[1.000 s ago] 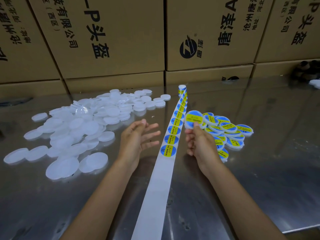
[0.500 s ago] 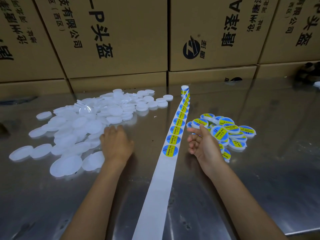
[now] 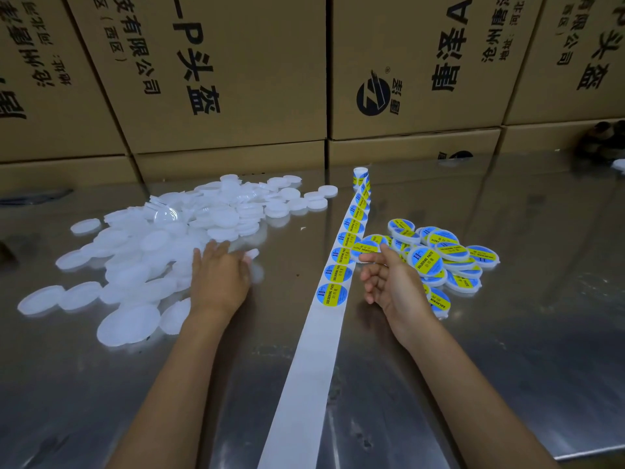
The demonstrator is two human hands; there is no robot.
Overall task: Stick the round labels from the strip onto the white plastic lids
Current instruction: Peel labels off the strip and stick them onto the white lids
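Lid labelling on the desk [image 3: 507,350].
Left hand [image 3: 220,279] grips a white lid [image 3: 252,254] at 9 o'clock of the label strip [image 3: 333,292]; right hand [image 3: 394,282], loosely curled, holds nothing, labelled lids [image 3: 449,258] at its 2 o'clock.

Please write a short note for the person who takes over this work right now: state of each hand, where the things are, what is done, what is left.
Left hand: palm down on the pile of plain white lids, seemingly picking one; grip not visible.
Right hand: loosely curled, holds nothing, index finger pointing at the label strip.
Strip runs down the middle of the metal table; its near part is bare backing.
Done: the labelled lids piled on the right.
Left: the many plain lids on the left side.
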